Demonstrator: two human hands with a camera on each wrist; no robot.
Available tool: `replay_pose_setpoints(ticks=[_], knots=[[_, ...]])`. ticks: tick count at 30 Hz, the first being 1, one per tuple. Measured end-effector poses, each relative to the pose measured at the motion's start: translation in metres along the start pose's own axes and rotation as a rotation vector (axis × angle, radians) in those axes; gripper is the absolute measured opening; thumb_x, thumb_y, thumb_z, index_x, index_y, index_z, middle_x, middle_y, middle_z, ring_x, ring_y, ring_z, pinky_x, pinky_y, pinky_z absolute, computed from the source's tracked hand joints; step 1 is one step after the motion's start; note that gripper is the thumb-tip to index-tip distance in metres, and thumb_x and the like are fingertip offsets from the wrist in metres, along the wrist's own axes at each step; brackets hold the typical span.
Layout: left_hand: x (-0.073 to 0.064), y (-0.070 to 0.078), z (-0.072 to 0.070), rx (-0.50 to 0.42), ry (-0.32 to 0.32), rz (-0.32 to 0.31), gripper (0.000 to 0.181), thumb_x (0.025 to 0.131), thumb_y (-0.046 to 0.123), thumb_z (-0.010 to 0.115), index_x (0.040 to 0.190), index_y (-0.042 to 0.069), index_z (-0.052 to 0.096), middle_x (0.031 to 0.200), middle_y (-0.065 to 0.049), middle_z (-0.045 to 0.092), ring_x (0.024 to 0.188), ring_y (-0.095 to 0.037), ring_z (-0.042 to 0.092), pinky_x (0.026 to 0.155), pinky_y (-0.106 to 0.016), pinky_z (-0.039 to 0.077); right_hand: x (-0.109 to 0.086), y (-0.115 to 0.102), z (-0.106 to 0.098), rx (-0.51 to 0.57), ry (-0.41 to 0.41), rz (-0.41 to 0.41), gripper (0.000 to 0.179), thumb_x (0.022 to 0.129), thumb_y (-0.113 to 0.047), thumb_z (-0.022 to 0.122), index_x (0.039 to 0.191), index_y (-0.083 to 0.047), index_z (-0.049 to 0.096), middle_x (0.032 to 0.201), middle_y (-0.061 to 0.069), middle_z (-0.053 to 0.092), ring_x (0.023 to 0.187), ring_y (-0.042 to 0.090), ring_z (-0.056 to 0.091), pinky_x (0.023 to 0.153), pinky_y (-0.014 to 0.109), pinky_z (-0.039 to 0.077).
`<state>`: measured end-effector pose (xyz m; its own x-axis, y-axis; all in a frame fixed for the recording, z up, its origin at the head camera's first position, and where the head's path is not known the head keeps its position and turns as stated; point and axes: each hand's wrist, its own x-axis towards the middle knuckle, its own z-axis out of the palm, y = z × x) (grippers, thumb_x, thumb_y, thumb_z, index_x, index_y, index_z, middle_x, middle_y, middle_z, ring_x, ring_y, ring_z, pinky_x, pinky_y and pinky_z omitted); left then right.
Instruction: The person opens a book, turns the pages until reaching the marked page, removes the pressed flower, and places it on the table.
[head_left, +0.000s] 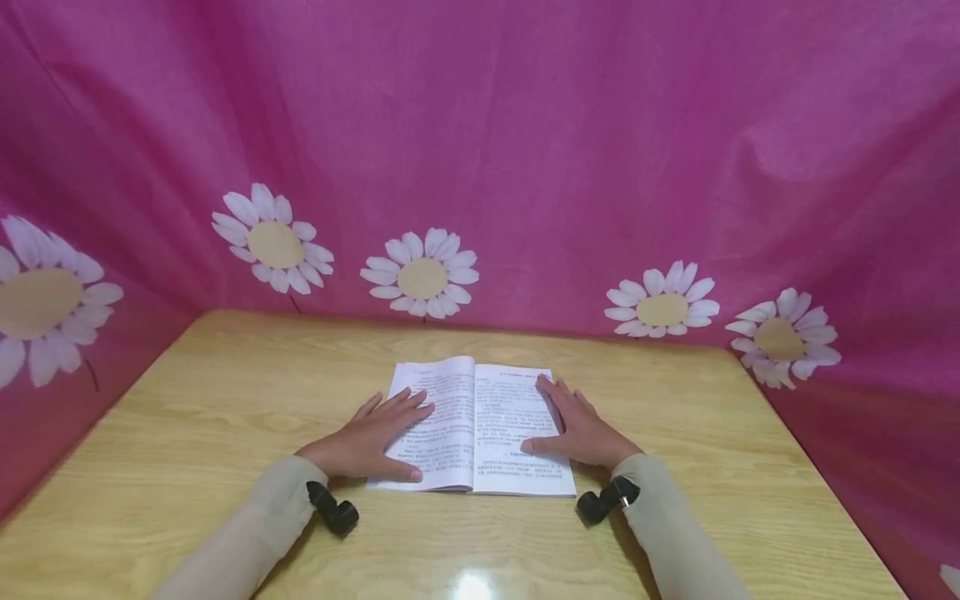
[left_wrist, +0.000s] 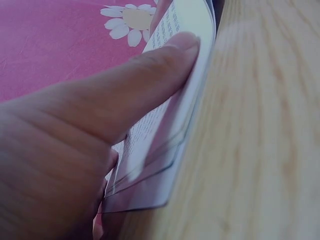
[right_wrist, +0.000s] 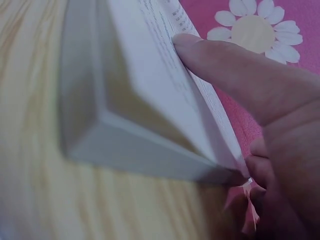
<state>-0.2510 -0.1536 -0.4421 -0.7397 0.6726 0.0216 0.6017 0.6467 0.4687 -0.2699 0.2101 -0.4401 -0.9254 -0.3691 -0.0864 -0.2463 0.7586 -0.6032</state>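
Head view, L to R: magenta cloth (head_left: pixel 540 167) w/ a daisy print hangs behind and at both sides of a light wood-grain table (head_left: pixel 187 417). Far L, a big daisy (head_left: pixel 41 304) gets cut by the frame edge; two smaller ones sit above the table's back edge. Then a beige L sleeve (head_left: pixel 232 529), w/ a small black wrist device (head_left: pixel 333 508) by the cuff. L hand (head_left: pixel 375 437): fingers apart, thumb spread well off the rest, tips over the outer part of the L pg. L wrist view has that thumb lying on the pg nr its edge, sheet corners fanned out. Open paperback book (head_left: pixel 474 433) lies on the table btwn the hands, L pg bowed up nr the spine, both pgs printed; text too small to read. R hand (head_left: pixel 581 429): thumb & index apart, over the R pg, index nr its upper outer corner; can't tell exactly how the other fingers lie. R wrist view: thumb tip on the print, thick book edge visible. Next, R wrist device (head_left: pixel 607 500), beige R sleeve (head_left: pixel 675 533), two more daisies behind.
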Motion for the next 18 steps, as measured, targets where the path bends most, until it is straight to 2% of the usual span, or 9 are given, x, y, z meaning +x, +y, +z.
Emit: replay_pose_setpoints(ticks=[5, 8, 10, 13, 14, 18], knots=[[0.0011, -0.0005, -0.0019, -0.002, -0.002, 0.004, 0.097, 0.079, 0.065, 0.064, 0.154, 0.015, 0.026, 0.161, -0.007, 0.015, 0.148, -0.03, 0.005, 0.115, -0.055, -0.004, 0.0, -0.0027, 0.0006, 0.013, 0.004, 0.021, 0.112, 0.066, -0.068, 0.074, 0.155, -0.032, 0.016, 0.162, 0.007, 0.003, 0.147, 0.034, -0.003, 0.115, 0.058, 0.002], [0.0022, -0.0012, -0.0023, 0.006, -0.007, -0.005, 0.098, 0.079, 0.066, 0.064, 0.154, 0.016, 0.026, 0.161, -0.007, 0.014, 0.148, -0.029, 0.004, 0.115, -0.054, -0.004, 0.0, -0.0029, 0.001, 0.017, 0.014, 0.007, 0.104, 0.072, -0.067, 0.071, 0.155, -0.032, 0.019, 0.162, 0.009, 0.002, 0.147, 0.037, -0.004, 0.115, 0.059, 0.001], [0.0022, -0.0014, -0.0021, 0.008, -0.009, -0.013, 0.098, 0.078, 0.067, 0.064, 0.154, 0.016, 0.026, 0.161, -0.006, 0.014, 0.148, -0.028, 0.004, 0.115, -0.054, -0.005, -0.0001, -0.0023, 0.0017, 0.015, 0.035, -0.016, 0.092, 0.08, -0.066, 0.063, 0.154, -0.031, 0.022, 0.162, 0.011, 0.005, 0.147, 0.037, -0.003, 0.115, 0.058, -0.001], [0.0011, -0.0013, -0.0016, -0.003, -0.014, -0.023, 0.099, 0.078, 0.067, 0.064, 0.154, 0.017, 0.026, 0.161, -0.005, 0.013, 0.148, -0.027, 0.003, 0.116, -0.053, -0.005, -0.0007, -0.0014, 0.0013, 0.049, 0.058, -0.059, 0.071, 0.093, -0.064, 0.043, 0.153, -0.027, 0.029, 0.161, 0.01, 0.011, 0.147, 0.033, 0.002, 0.114, 0.056, -0.008], [0.0009, -0.0013, -0.0013, -0.005, -0.014, -0.024, 0.098, 0.078, 0.067, 0.064, 0.154, 0.017, 0.026, 0.161, -0.005, 0.013, 0.148, -0.027, 0.004, 0.116, -0.053, -0.005, -0.0013, -0.0012, 0.001, 0.073, 0.062, -0.058, 0.067, 0.096, -0.063, 0.036, 0.152, -0.027, 0.032, 0.161, 0.009, 0.012, 0.147, 0.032, 0.0, 0.114, 0.055, -0.011], [0.0007, -0.0004, -0.0011, -0.011, -0.014, -0.022, 0.098, 0.079, 0.066, 0.065, 0.154, 0.017, 0.026, 0.161, -0.005, 0.013, 0.148, -0.028, 0.003, 0.116, -0.053, -0.005, -0.0046, -0.0007, -0.0007, 0.309, 0.063, 0.001, 0.064, 0.096, -0.067, 0.02, 0.144, -0.032, 0.046, 0.161, -0.002, 0.012, 0.148, 0.023, -0.007, 0.11, 0.054, -0.02]])
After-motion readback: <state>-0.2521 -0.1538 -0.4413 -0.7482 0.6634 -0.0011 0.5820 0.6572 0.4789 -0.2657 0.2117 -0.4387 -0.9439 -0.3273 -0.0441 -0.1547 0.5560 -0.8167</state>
